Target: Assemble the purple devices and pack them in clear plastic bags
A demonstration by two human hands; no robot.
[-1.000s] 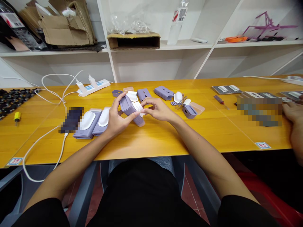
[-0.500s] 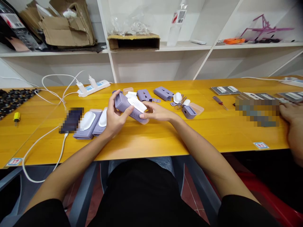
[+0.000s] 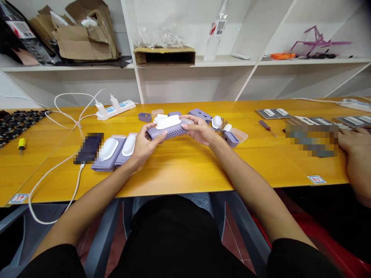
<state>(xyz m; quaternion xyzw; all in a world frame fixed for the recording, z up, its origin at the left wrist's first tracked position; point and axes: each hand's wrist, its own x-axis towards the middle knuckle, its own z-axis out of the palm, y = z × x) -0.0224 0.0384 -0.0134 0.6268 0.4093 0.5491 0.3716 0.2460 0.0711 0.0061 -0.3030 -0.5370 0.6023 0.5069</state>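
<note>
Both hands hold a purple plastic case [image 3: 174, 132] with a perforated side, above the table and nearly level. A white part [image 3: 168, 121] with a rounded block shape sits on its upper face. My left hand [image 3: 144, 143] grips the case's left end, thumb along the near side. At the other end, my right hand [image 3: 200, 130] is closed around the case and a translucent end piece, its thumb in front. Fingers behind the case are partly hidden. Left of my hands lie two similar purple units, one [image 3: 100, 166] beside the other [image 3: 119, 159], each with a white oval on top.
Behind the hands lie a purple ring [image 3: 145, 117], a purple shell [image 3: 199, 113], a white oval part [image 3: 216, 122], springs [image 3: 223, 124] and a small purple housing [image 3: 231, 139]. A power strip [image 3: 120, 109], phone [image 3: 89, 148] and screwdriver [image 3: 267, 127] are farther out. Another person's hand [image 3: 355, 141] rests right.
The case has tilted from slanting down to the right to nearly level, and moved slightly away from me. My right hand rose with its end. The purple ring behind has come into view.
</note>
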